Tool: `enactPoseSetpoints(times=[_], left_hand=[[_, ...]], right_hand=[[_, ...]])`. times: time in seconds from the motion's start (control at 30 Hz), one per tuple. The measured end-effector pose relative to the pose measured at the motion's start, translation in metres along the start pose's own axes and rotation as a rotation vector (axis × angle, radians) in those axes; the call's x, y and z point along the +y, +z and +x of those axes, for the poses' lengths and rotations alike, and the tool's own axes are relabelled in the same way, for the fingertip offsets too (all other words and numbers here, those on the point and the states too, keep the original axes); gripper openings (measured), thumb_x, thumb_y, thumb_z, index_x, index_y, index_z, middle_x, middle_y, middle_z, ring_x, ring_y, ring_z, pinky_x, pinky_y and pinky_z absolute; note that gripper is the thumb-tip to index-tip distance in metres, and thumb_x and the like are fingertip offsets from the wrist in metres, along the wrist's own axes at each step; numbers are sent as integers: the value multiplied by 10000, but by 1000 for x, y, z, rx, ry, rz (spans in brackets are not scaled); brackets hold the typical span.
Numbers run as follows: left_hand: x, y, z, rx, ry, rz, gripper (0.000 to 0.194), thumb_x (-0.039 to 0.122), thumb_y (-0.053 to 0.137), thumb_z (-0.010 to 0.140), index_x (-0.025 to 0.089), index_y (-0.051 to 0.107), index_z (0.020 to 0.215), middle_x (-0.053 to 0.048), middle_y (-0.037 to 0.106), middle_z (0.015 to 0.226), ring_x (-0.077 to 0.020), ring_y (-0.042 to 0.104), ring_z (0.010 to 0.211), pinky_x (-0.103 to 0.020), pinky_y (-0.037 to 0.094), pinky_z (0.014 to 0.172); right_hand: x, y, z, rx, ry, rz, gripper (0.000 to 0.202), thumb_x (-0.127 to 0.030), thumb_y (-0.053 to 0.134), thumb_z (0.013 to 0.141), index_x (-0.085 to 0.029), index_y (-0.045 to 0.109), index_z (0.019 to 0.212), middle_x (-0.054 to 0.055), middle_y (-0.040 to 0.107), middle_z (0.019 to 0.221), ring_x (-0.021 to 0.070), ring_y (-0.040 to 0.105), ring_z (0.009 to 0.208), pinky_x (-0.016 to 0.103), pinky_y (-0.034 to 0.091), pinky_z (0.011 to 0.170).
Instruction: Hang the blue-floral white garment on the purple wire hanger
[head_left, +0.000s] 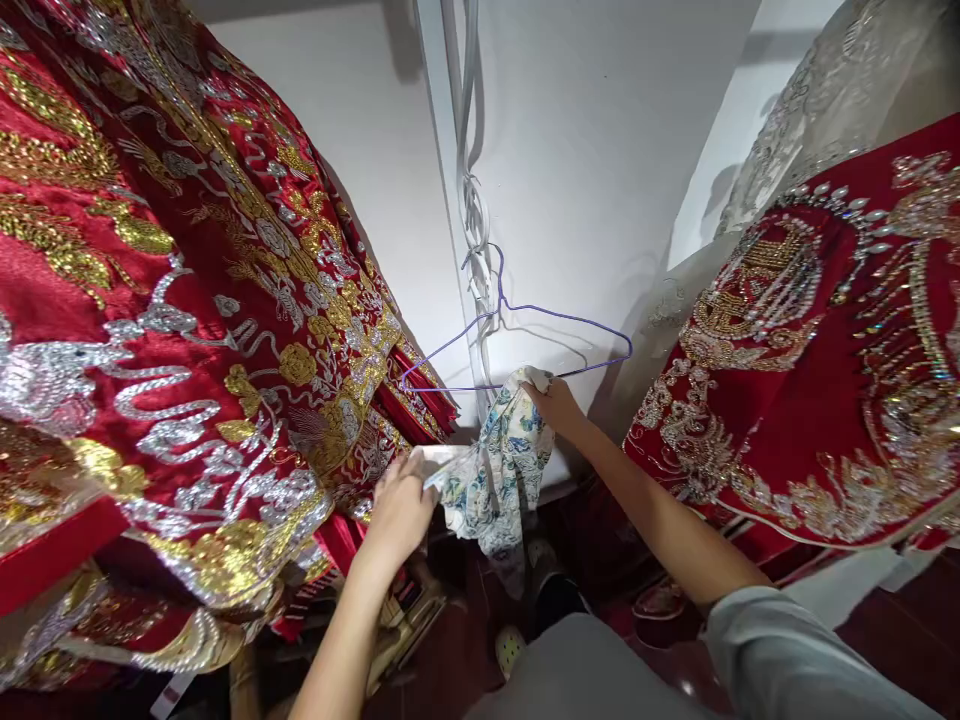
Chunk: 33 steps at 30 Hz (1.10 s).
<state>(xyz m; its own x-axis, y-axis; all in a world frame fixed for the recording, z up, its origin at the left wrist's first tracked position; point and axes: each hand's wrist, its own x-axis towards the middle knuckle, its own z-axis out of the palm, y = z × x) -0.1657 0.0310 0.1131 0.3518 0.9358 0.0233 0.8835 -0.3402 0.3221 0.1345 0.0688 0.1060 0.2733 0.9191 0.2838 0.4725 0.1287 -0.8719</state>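
Note:
A white cloth with a blue and green floral print [504, 462] hangs bunched between my hands. My right hand [551, 403] is closed on its upper end, right at the bottom bar of a purple wire hanger [570, 313]. Whether those fingers also grip the bar is hidden. Lower and to the left, my left hand [405, 505] pinches a pale edge of the same cloth. The hanger dangles by its hook among white loops [476, 215] on the wall.
Red garments with gold and silver embroidery [247, 310] crowd the left side. To the right is a beaded red garment [810, 350], with a sheer white beaded one [832, 110] behind it. A white wall [600, 150] stands ahead, with a vertical pipe [442, 100] along it.

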Motion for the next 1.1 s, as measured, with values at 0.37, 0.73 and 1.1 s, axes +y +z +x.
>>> enactPoseSetpoints(times=[0.37, 0.73, 1.1], left_hand=[[15, -68, 52, 320, -65, -264, 388, 248, 362, 838, 154, 722, 950, -127, 739, 899, -287, 660, 847, -346, 478, 742], [35, -67, 84, 473, 195, -382, 366, 237, 401, 855, 152, 708, 1037, -102, 639, 1020, -256, 602, 1008, -353, 451, 915], [32, -66, 116, 553, 370, -360, 347, 220, 401, 915, 187, 681, 1117, -70, 694, 1111, -247, 572, 1073, -365, 417, 969]], right_hand=[[-27, -31, -21, 85, 53, 81, 300, -464, 583, 746, -227, 448, 623, -32, 411, 555, 154, 417, 595, 297, 338, 569], [-15, -30, -20, 23, 15, 2, 351, -511, 541, 807, -229, 443, 623, -16, 419, 541, 155, 419, 547, 295, 307, 530], [-26, -52, -20, 246, -153, -26, 632, -349, 604, 815, -260, 444, 1420, 95, 655, 1212, 286, 622, 1090, 373, 497, 880]])
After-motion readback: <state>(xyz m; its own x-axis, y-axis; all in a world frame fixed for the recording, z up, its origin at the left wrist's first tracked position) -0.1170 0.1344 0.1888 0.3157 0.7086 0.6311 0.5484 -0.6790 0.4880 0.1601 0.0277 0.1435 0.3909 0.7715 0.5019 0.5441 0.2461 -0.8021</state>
